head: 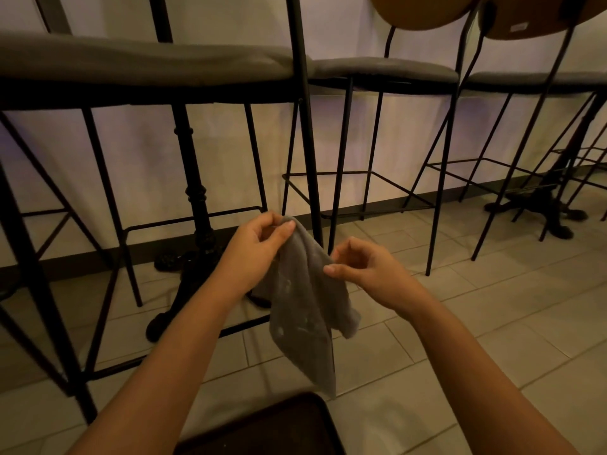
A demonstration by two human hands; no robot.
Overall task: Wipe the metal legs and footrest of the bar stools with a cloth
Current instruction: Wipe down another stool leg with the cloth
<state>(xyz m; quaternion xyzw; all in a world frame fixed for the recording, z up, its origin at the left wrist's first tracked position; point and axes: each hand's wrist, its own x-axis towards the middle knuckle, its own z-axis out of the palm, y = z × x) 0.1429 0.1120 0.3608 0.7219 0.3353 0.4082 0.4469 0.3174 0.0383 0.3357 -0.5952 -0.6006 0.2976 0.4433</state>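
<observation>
Two bare hands meet at the centre of the frame, and between them I hold a grey, speckled cleaning cloth (305,310). My left hand (259,244) pinches its top corner between thumb and curled fingers; my right hand (358,267) pinches a side edge, fingers narrowly curled. The cloth hangs free in the air, its lower point dangling over the pale tiled floor (492,316), touching no metal.

Three bar stools with grey padded seats and thin black metal legs line the white wall. The nearest stool (131,70) fills the left half of the frame; its right rear leg (308,142) drops just behind the cloth. The middle stool (381,73) stands right of centre, its black wire footrest (358,192) a low rectangle around its legs. The far stool (538,83) sits at the right edge. Two rounded brown wooden backrests (423,11) show at the upper right; a small pale label on one is too blurred to read.

Two ornate black cast-iron table pedestals stand among the legs, one (193,192) at left centre, one (555,205) at far right. Open floor lies at lower right. A dark rounded edge (262,425), which I cannot identify, sits at bottom centre.
</observation>
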